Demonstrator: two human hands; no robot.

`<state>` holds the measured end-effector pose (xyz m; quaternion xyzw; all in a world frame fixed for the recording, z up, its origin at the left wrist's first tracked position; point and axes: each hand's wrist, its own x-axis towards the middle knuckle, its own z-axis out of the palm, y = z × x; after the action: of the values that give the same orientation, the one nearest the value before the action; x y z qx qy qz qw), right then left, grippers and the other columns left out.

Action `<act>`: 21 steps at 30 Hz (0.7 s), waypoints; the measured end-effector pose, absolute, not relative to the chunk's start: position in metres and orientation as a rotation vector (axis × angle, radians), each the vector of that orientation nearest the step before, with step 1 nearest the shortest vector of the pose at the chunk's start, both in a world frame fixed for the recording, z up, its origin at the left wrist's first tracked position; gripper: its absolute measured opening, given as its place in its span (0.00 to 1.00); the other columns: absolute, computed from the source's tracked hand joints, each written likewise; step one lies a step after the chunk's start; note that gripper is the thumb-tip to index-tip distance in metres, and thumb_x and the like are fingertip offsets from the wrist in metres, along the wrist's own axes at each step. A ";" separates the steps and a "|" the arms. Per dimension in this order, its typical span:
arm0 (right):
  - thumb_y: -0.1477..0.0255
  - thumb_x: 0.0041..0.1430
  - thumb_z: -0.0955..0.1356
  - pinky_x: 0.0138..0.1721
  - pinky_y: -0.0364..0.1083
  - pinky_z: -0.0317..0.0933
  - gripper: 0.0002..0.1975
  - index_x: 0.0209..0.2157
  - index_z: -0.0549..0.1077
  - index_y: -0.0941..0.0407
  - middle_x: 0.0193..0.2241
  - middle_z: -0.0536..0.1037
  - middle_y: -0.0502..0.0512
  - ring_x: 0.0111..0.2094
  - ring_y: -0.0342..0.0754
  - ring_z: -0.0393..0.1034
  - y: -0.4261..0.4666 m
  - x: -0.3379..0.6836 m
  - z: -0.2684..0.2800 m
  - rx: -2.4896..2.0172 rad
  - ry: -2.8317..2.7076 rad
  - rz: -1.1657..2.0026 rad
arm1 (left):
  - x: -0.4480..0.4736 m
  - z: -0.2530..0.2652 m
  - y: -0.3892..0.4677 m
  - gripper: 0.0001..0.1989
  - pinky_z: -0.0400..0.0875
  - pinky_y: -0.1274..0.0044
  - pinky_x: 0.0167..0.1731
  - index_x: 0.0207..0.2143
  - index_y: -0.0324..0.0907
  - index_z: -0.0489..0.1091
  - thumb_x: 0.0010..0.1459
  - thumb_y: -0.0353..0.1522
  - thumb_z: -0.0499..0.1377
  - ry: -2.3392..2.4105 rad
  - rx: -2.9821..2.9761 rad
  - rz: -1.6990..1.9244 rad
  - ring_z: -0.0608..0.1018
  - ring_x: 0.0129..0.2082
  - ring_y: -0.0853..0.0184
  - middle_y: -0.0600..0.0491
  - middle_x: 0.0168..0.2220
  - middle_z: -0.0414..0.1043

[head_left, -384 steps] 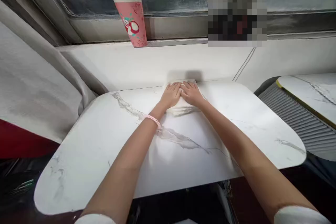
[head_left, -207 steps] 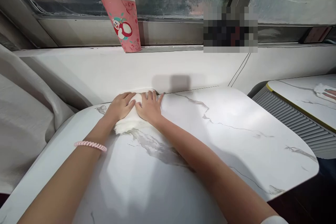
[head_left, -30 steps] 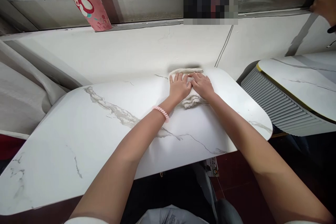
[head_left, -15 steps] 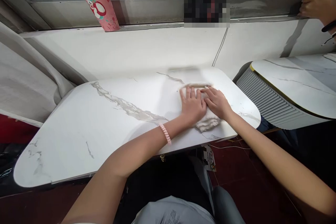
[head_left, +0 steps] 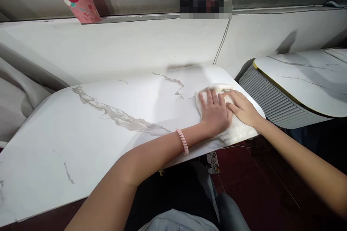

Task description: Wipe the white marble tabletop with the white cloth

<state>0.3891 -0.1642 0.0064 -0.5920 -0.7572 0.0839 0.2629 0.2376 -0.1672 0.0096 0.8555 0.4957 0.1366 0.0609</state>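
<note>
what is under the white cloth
The white cloth lies on the marbled tabletop, with the left hand and right hand on top of it. The patch of tabletop directly beneath is covered, so its surface cannot be seen.

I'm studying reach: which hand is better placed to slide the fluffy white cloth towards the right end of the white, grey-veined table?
Probably the right hand: on the cloth, it lies nearer that end of the table than the left hand, which rests farther left.

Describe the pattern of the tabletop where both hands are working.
The tabletop is white with grey-beige, marble-like veins; the head view shows it best.
</note>
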 end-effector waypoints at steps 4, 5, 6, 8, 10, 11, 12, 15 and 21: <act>0.69 0.57 0.60 0.60 0.65 0.58 0.16 0.45 0.71 0.51 0.52 0.75 0.58 0.56 0.61 0.67 -0.123 0.398 0.005 -1.574 -2.028 0.205 | 0.250 0.010 -0.129 0.29 0.38 0.50 0.69 0.67 0.32 0.54 0.68 0.37 0.42 1.526 2.556 0.425 0.50 0.72 0.49 0.37 0.70 0.52; 0.69 0.56 0.60 0.59 0.64 0.59 0.16 0.45 0.71 0.51 0.51 0.75 0.58 0.55 0.61 0.67 -0.112 0.400 0.005 -1.576 -2.025 0.200 | 0.253 0.010 -0.118 0.29 0.38 0.50 0.69 0.67 0.32 0.55 0.68 0.36 0.42 1.532 2.544 0.432 0.51 0.72 0.50 0.38 0.70 0.53; 0.69 0.56 0.60 0.59 0.64 0.59 0.16 0.45 0.71 0.51 0.51 0.76 0.58 0.55 0.61 0.68 -0.101 0.402 0.005 -1.585 -2.021 0.198 | 0.256 0.010 -0.108 0.29 0.38 0.51 0.69 0.67 0.32 0.55 0.68 0.36 0.42 1.539 2.529 0.438 0.51 0.72 0.51 0.38 0.70 0.53; 0.69 0.56 0.60 0.58 0.64 0.59 0.16 0.45 0.72 0.51 0.52 0.76 0.58 0.55 0.61 0.67 -0.079 0.406 0.006 -1.611 -2.013 0.205 | 0.261 0.011 -0.087 0.29 0.38 0.52 0.69 0.66 0.33 0.56 0.68 0.36 0.41 1.555 2.497 0.451 0.50 0.72 0.52 0.39 0.70 0.53; 0.69 0.56 0.60 0.59 0.64 0.59 0.17 0.46 0.72 0.51 0.53 0.75 0.58 0.56 0.61 0.66 -0.058 0.409 0.006 -1.632 -2.002 0.218 | 0.265 0.012 -0.068 0.28 0.38 0.54 0.70 0.66 0.35 0.57 0.68 0.36 0.41 1.574 2.470 0.462 0.51 0.72 0.55 0.41 0.70 0.54; 0.68 0.56 0.60 0.60 0.63 0.58 0.18 0.47 0.72 0.52 0.54 0.75 0.58 0.57 0.61 0.66 -0.048 0.411 0.005 -1.637 -2.000 0.220 | 0.267 0.013 -0.058 0.28 0.38 0.55 0.70 0.65 0.36 0.58 0.68 0.37 0.41 1.583 2.461 0.472 0.51 0.72 0.56 0.42 0.70 0.55; 0.68 0.57 0.60 0.60 0.63 0.58 0.18 0.47 0.72 0.52 0.54 0.75 0.58 0.57 0.61 0.66 -0.038 0.413 0.005 -1.640 -1.998 0.217 | 0.269 0.013 -0.049 0.28 0.38 0.56 0.70 0.65 0.37 0.59 0.67 0.37 0.41 1.589 2.457 0.483 0.52 0.72 0.58 0.43 0.70 0.55; 0.68 0.58 0.60 0.59 0.62 0.59 0.19 0.49 0.72 0.52 0.54 0.75 0.59 0.56 0.61 0.66 -0.013 0.418 0.004 -1.651 -2.001 0.188 | 0.274 0.011 -0.023 0.27 0.37 0.58 0.70 0.65 0.39 0.60 0.67 0.37 0.41 1.594 2.455 0.495 0.52 0.72 0.60 0.45 0.69 0.56; 0.69 0.59 0.59 0.56 0.62 0.61 0.20 0.50 0.71 0.53 0.53 0.75 0.60 0.54 0.62 0.66 0.018 0.421 0.004 -1.691 -2.026 0.159 | 0.281 0.010 0.011 0.28 0.37 0.58 0.71 0.65 0.38 0.59 0.68 0.37 0.39 1.624 2.453 0.485 0.53 0.72 0.60 0.45 0.69 0.57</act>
<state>0.4215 0.0182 0.0043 -0.6201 -0.7426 0.0584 0.2463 0.2811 0.0106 0.0101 0.8200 0.5430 0.1621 0.0800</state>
